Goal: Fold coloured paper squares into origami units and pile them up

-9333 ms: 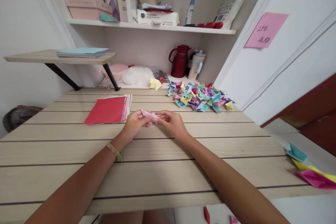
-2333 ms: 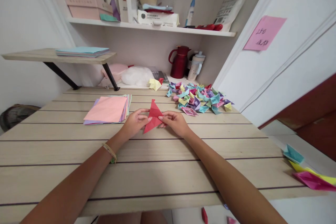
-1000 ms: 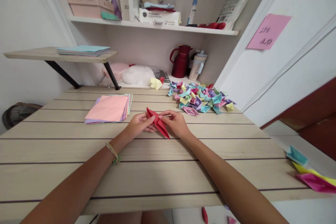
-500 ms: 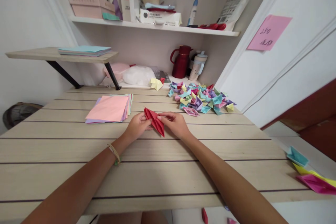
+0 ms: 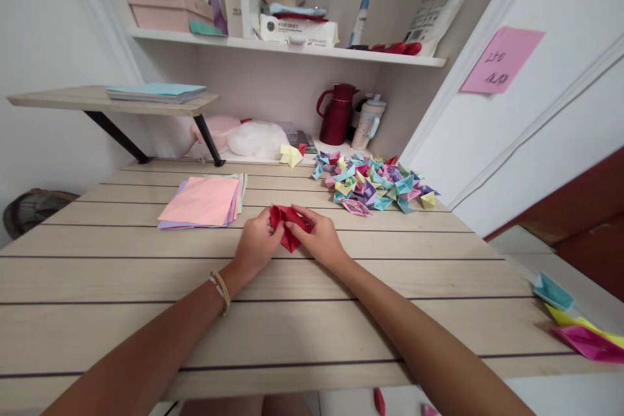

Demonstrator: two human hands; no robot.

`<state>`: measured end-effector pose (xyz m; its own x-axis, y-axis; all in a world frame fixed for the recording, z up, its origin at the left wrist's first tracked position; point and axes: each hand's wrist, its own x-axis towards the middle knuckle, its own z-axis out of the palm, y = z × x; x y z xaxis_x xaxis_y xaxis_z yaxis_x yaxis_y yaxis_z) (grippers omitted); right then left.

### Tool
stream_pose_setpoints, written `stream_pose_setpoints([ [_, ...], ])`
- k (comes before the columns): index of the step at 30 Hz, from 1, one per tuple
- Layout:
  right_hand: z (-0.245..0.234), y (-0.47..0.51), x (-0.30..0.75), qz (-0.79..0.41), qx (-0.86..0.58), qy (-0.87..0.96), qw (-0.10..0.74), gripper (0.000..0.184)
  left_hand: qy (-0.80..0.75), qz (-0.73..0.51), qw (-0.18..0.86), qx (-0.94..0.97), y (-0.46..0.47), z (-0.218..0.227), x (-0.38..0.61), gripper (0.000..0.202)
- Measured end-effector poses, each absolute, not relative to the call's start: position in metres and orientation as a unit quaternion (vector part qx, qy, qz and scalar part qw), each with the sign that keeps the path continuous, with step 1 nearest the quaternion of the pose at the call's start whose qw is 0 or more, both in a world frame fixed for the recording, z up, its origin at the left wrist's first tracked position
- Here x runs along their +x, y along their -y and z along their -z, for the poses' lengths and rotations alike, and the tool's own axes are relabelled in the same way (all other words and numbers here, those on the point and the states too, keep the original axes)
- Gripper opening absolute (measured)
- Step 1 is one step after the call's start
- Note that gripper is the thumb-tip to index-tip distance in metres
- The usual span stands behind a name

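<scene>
Left hand and right hand pinch red paper; table before it reaches its edge; note right of it reads "250".

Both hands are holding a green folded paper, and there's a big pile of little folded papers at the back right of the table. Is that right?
Not quite: the folded paper in both hands is red, not green, as the head view shows. The rest is right.
</scene>
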<state>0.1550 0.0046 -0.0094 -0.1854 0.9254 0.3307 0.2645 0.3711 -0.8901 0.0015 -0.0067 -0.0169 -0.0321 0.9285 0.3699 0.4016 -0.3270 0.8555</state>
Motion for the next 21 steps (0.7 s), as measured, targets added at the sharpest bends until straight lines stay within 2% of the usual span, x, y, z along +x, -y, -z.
stream_pose_setpoints([
  [6,0.007,0.000,0.148,-0.303,-0.425,0.721,0.456,0.051,-0.554,-0.462,0.148,0.677,0.009,0.009,0.005,0.007],
  [9,0.004,0.007,0.142,-0.290,-0.405,0.737,0.457,0.055,-0.572,-0.405,0.079,0.709,0.012,0.004,0.005,0.016],
  [12,0.004,0.010,0.138,-0.309,-0.444,0.694,0.476,0.058,-0.566,-0.378,0.045,0.731,0.014,0.000,0.005,0.020],
  [15,0.006,0.009,0.136,-0.378,-0.484,0.613,0.497,0.061,-0.551,-0.378,0.018,0.744,0.014,-0.001,0.004,0.023],
  [18,0.006,0.007,0.134,-0.451,-0.472,0.575,0.492,0.043,-0.538,-0.387,-0.018,0.749,0.011,0.002,0.001,0.035],
  [21,0.005,0.008,0.133,-0.455,-0.447,0.570,0.518,0.026,-0.529,-0.364,-0.049,0.765,0.011,0.006,0.001,0.041],
])
